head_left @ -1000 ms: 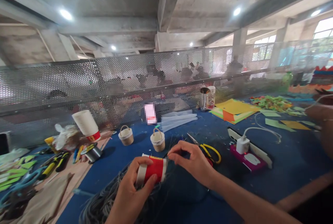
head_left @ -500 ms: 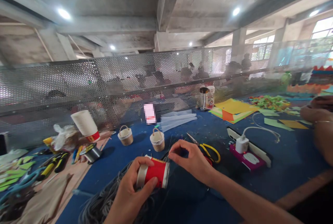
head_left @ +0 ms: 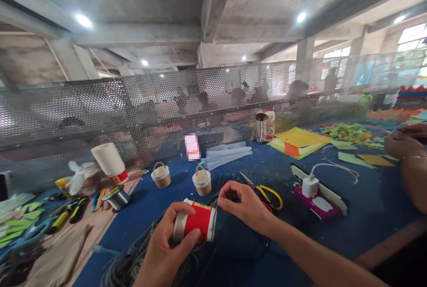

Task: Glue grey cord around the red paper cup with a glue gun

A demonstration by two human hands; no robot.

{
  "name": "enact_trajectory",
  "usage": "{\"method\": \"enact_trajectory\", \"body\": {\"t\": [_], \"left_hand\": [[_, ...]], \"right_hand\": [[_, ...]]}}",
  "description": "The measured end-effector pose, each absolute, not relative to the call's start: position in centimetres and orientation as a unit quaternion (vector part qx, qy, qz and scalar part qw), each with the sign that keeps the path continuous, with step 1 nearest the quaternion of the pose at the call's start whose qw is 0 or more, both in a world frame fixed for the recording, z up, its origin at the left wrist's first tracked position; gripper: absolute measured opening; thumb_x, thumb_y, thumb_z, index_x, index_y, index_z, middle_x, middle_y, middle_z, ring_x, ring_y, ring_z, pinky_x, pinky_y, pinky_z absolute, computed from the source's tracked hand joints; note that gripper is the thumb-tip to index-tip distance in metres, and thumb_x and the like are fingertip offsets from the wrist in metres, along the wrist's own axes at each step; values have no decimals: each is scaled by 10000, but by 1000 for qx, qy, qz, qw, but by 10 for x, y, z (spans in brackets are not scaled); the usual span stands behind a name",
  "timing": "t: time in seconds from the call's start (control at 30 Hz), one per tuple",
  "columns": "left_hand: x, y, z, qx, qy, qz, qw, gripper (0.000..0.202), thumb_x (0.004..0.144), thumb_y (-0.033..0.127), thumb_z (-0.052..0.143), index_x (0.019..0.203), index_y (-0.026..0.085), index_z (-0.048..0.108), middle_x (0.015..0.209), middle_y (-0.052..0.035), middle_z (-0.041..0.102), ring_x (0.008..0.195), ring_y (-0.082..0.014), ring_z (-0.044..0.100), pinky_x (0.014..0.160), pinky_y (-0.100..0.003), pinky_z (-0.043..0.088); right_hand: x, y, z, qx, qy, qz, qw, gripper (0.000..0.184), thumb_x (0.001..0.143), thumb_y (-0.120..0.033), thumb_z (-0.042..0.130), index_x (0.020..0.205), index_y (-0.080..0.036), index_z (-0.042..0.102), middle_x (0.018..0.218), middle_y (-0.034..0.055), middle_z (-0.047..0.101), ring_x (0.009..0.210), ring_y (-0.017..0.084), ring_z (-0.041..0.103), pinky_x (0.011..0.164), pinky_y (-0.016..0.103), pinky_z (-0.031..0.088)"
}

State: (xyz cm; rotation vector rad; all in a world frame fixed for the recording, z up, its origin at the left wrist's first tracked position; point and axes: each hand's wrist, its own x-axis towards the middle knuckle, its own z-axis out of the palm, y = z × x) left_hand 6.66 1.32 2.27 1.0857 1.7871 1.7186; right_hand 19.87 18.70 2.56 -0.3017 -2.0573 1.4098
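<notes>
A red and white paper cup point(head_left: 199, 221) lies on its side in my left hand point(head_left: 170, 238), the fingers and thumb wrapped round it. Close to the cup's right end, my right hand point(head_left: 245, 205) has thumb and forefinger pinched together; whatever is between them is too small to make out. Beyond my hands stand two small baskets with handles, one basket point(head_left: 202, 184) just behind the cup and another basket point(head_left: 161, 178) farther left. Yellow-handled scissors point(head_left: 271, 196) rest partly behind my right hand. Grey cord point(head_left: 130, 258) lies bundled beneath my left hand.
Stacked paper cups point(head_left: 108, 160) and a spool of wire point(head_left: 117, 197) are at the left. A charger point(head_left: 310, 187) with a white cable sits on a purple box point(head_left: 322, 205) at the right. Yellow paper point(head_left: 300, 136) lies farther back, before a perforated metal screen point(head_left: 187, 87). Another person's hand point(head_left: 405, 145) is at far right.
The cup has turned slightly in my left hand and shifted a little left. My right hand keeps its pinch, almost in place. The other person's hand has moved slightly.
</notes>
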Motion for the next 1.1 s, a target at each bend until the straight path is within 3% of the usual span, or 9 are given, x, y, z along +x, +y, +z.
{"method": "enact_trajectory", "body": {"t": [0.17, 0.63, 0.87, 1.1], "left_hand": [[68, 14, 22, 383, 637, 632, 219, 373, 738, 453, 734, 971, 260, 516, 858, 21, 685, 609, -144, 592, 548, -228, 440], [71, 11, 24, 378, 641, 631, 218, 394, 724, 474, 754, 966, 265, 525, 753, 63, 621, 571, -117, 536, 538, -204, 409], [75, 9, 29, 377, 652, 626, 203, 386, 723, 484, 762, 945, 274, 526, 633, 92, 546, 508, -89, 398, 496, -181, 309], [72, 8, 24, 391, 635, 636, 197, 347, 750, 474, 752, 937, 266, 546, 700, 73, 567, 557, -99, 452, 534, -184, 357]], "right_hand": [[199, 187, 26, -109, -773, 548, 300, 102, 861, -283, 661, 843, -182, 654, 736, -18, 640, 704, 141, 570, 644, 243, 422], [197, 188, 22, -82, -746, 606, 263, 103, 862, -260, 664, 830, -170, 627, 711, -21, 629, 666, 132, 582, 634, 236, 424], [197, 189, 21, -76, -726, 640, 241, 95, 853, -248, 665, 834, -164, 624, 701, -27, 614, 656, 126, 581, 625, 228, 411], [194, 189, 17, -72, -696, 677, 231, 130, 849, -271, 682, 820, -150, 645, 703, -17, 629, 658, 126, 576, 646, 233, 407]]}}
